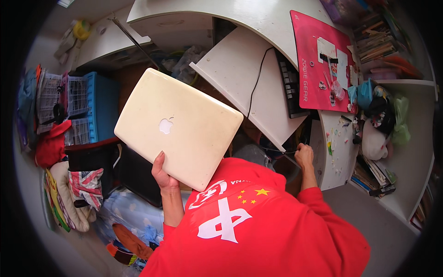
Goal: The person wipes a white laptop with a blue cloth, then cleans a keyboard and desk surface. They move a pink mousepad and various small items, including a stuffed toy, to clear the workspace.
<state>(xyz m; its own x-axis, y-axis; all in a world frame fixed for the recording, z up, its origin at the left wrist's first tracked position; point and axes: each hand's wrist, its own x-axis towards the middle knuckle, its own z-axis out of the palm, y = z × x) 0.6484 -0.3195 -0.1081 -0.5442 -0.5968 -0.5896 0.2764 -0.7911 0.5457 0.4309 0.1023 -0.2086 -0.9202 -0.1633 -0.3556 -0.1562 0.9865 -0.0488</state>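
Observation:
My left hand (165,176) grips the near edge of a closed white Apple laptop (183,121), its thumb on the lid and its fingers hidden underneath. The laptop is tilted and held up in front of a black chair seat (138,173). To the right, my right hand (304,155) is closed around a thin dark cable (277,150), beside the corner of the pulled-out white keyboard shelf (238,65). A black keyboard (290,88) lies on that shelf, partly under the desktop, with another stretch of black cable (258,81) across the shelf.
A curved white desk (242,8) bears a red mouse pad (322,62) with papers and scraps. White shelving (408,138) with books and bags stands at the right. Blue storage boxes (102,104) are at the left; a thin metal pole (135,41) leans near the far desk.

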